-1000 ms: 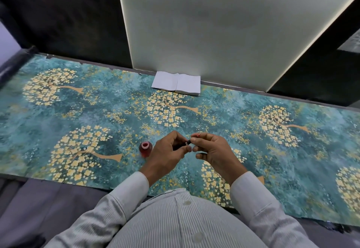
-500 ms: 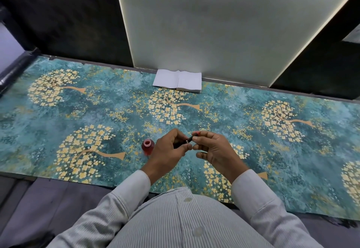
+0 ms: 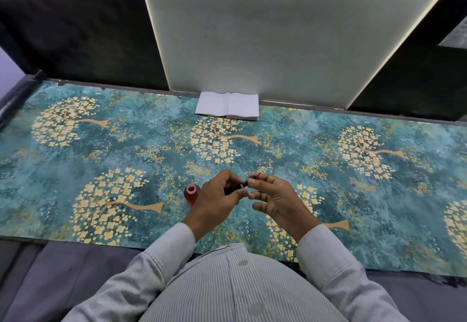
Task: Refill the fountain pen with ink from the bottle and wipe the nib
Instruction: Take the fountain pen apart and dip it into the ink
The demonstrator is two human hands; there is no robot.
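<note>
On the teal mat (image 3: 126, 149) printed with golden trees, a folded white tissue (image 3: 227, 106) lay at twelve o'clock against a pale matte panel (image 3: 265, 30). Left hand (image 3: 217, 200) and right hand (image 3: 280, 200) both pinched the slim fountain pen (image 3: 244, 184); the round red ink bottle (image 3: 192, 193) stood open at nine o'clock of them.

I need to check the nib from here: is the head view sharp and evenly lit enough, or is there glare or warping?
Head view: soft, even light, no strong glare. Wide-angle bending curves the mat edges and wall panel. The pen, pinched between left hand and right hand, is tiny; nib detail is unreadable. The ink bottle is clear.
</note>
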